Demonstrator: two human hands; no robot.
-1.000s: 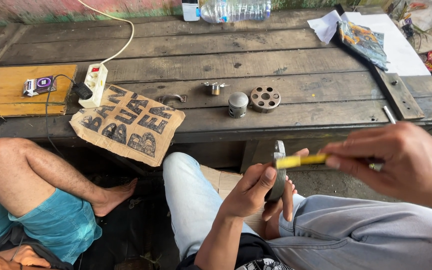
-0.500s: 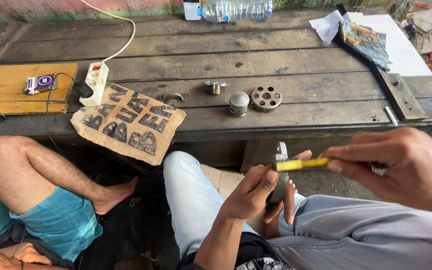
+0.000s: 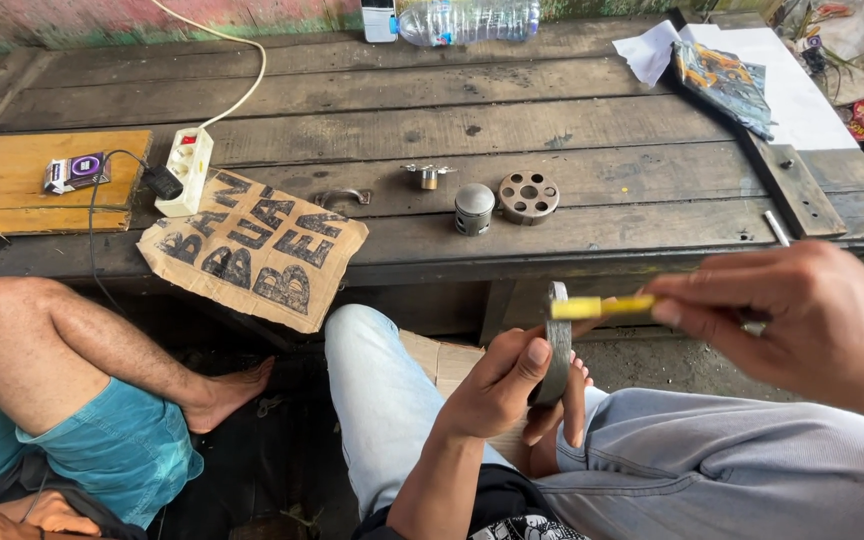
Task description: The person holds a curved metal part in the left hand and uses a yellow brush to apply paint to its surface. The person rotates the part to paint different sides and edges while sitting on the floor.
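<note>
Gripping grey metal ring (image 3: 558, 350) edge-on, left hand (image 3: 500, 385) | right hand (image 3: 802, 320) fingers pinch yellow tool (image 3: 602, 306)

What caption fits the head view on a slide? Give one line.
Left hand holds a grey metal ring edge-on while right hand brings a yellow tool to its rim.

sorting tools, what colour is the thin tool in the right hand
Yellow tool, pinched by the right hand; head view.
</note>
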